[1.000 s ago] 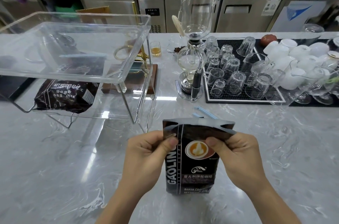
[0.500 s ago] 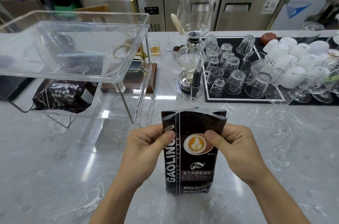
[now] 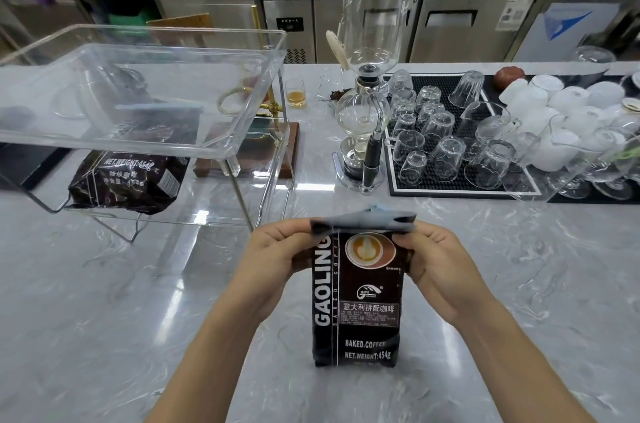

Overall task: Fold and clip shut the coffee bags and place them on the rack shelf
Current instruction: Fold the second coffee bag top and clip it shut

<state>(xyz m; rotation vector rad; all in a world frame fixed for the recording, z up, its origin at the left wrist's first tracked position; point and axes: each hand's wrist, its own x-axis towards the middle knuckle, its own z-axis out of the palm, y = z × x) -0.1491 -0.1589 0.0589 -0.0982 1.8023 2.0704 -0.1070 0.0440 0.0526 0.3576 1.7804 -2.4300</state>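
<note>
left hand (image 3: 277,261) and right hand (image 3: 438,265) pinching the upright coffee bag (image 3: 358,298) at its folded top (label facing camera), marble counter (image 3: 104,318)

Blurred folded top of coffee bag (image 3: 356,298); clip behind mostly hidden.

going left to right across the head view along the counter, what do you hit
Black coffee bag lying on the clear rack's lower shelf → small glass of amber liquid → glass siphon coffee maker → black mat of upturned clear glasses → white cups.
</note>
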